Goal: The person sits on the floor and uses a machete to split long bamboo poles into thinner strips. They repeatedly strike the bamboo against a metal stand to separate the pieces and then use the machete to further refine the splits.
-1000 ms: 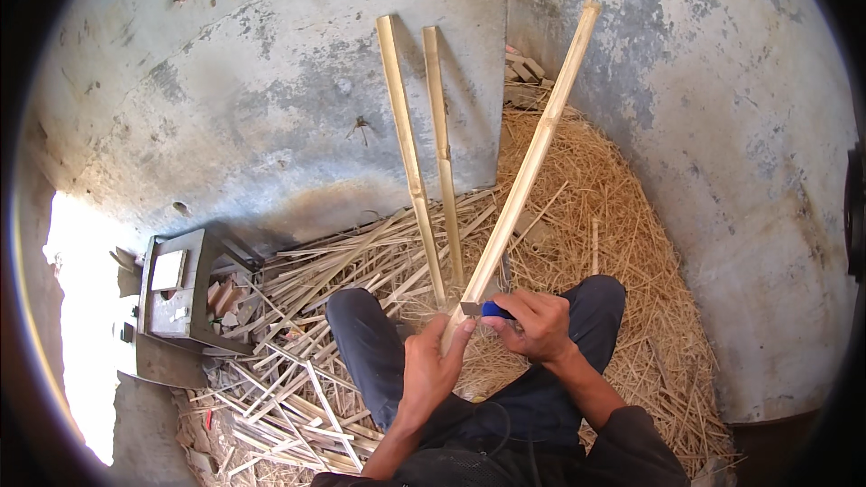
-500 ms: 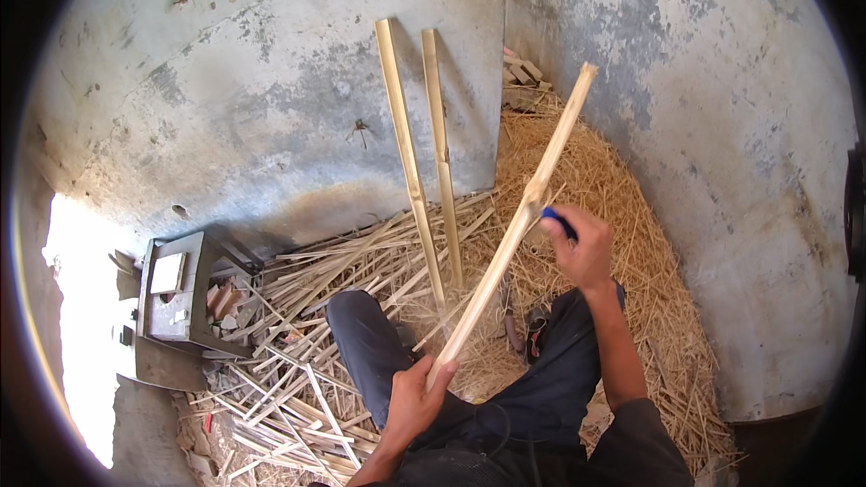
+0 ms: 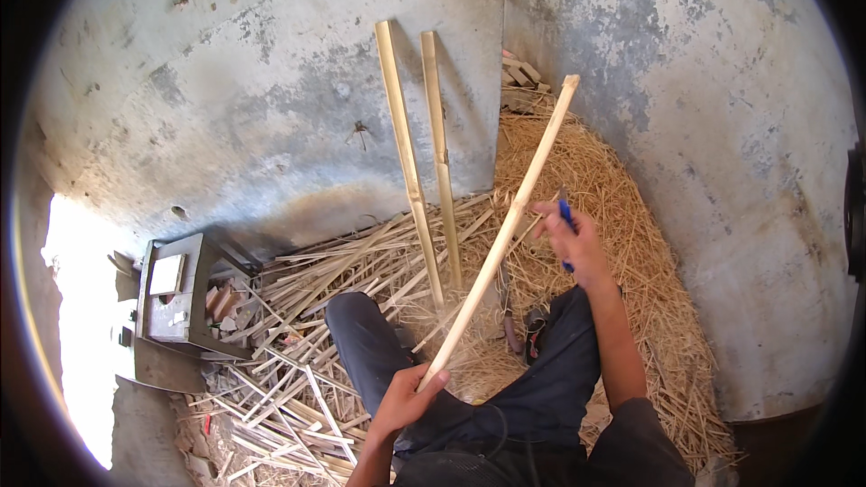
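Note:
A long pale split-bamboo strip [image 3: 494,257] slants up and away to the right over my lap. My left hand [image 3: 404,403] is closed around its near end. Beside the joint partway up the strip is my right hand [image 3: 577,248], its fingers curled on a blue-handled knife [image 3: 566,211]. A thin grey tip, apparently the blade, points up past the fingers. Whether the fingertips touch the strip I cannot tell. Below the strip are my legs in dark trousers [image 3: 365,334].
Two bamboo strips [image 3: 404,135] lean on the grey wall [image 3: 271,81]. Cut slats [image 3: 307,280] lie piled at the left, shavings [image 3: 649,298] at the right. A dark wooden stool [image 3: 189,316] lies beside the bright opening. A dark long-handled tool [image 3: 510,325] sits between my legs.
The strip has turned about its length, and its far end has shifted left and slightly down. The knife has swung more upright in my right hand and come away from the joint.

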Motion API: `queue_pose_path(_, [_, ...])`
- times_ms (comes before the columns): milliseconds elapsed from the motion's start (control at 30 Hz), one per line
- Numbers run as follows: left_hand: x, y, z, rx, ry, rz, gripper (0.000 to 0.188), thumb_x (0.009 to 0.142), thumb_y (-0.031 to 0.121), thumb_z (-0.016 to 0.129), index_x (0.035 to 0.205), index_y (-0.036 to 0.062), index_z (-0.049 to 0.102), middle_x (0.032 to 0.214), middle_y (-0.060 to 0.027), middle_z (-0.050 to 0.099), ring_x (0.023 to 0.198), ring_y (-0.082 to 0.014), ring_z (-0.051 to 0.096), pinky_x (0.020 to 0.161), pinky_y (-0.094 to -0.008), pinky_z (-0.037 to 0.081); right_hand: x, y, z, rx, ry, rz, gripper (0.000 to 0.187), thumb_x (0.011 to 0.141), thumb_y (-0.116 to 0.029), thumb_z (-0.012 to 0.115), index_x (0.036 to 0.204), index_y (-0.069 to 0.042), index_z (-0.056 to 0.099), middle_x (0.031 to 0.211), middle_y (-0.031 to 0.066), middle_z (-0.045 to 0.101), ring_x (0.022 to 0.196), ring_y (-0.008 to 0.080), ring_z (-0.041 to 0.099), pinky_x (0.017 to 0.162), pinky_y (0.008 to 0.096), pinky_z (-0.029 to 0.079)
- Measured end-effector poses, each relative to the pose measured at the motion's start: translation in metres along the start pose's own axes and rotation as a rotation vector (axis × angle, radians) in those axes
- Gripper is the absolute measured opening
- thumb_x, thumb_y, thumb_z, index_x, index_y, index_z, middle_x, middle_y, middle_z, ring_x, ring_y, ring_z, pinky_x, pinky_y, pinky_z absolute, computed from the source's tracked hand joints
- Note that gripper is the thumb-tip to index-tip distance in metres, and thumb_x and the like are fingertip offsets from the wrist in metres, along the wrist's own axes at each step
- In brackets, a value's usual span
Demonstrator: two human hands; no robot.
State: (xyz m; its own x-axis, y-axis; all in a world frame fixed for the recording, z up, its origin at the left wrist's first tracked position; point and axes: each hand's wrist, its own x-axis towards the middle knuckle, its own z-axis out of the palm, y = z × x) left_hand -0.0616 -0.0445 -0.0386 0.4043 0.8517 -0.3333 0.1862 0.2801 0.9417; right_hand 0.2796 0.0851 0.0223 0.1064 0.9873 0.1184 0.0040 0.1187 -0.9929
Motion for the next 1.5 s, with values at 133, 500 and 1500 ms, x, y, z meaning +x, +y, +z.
queue_pose_path(133, [0.012, 0.005, 0.000, -0.011, -0.123, -0.020, 0.037, 0.109, 0.035, 0.053, 0.087, 0.0060, 0.057, 0.063, 0.0085, 0.041, 0.056, -0.0027, 0.035, 0.050, -0.0229, 0.028, -0.010, 0.006, 0.025, 0.065, -0.029, 0.005, 0.037, 0.098, -0.029, 0.072, 0.121, 0.000, 0.070, 0.095, 0.0012, 0.070, 0.086, 0.0089, 0.063, 0.082, 0.0261, 0.049])
queue_pose_path(500, [0.029, 0.034, 0.018, -0.001, -0.023, 0.199, 0.043, 0.112, 0.035, 0.042, 0.090, 0.0019, 0.057, 0.066, 0.0006, 0.041, 0.063, -0.0105, 0.038, 0.058, -0.0295, 0.035, -0.039, -0.012, 0.045, -0.023, 0.104, -0.324, 0.033, 0.100, -0.032, 0.066, 0.107, 0.000, 0.068, 0.090, 0.0073, 0.069, 0.083, 0.0139, 0.065, 0.075, 0.0300, 0.051])
queue_pose_path(1500, [0.040, 0.070, 0.042, 0.519, 0.394, 0.371, 0.026, 0.107, 0.022, 0.051, 0.096, -0.0009, 0.058, 0.068, -0.0277, 0.057, 0.066, -0.0498, 0.059, 0.056, -0.0553, 0.042, -0.070, -0.010, 0.066, -0.822, 0.025, -0.715, 0.027, 0.089, -0.036, 0.077, 0.097, -0.010, 0.074, 0.076, 0.0034, 0.068, 0.056, 0.0228, 0.065, 0.051, 0.0339, 0.050])
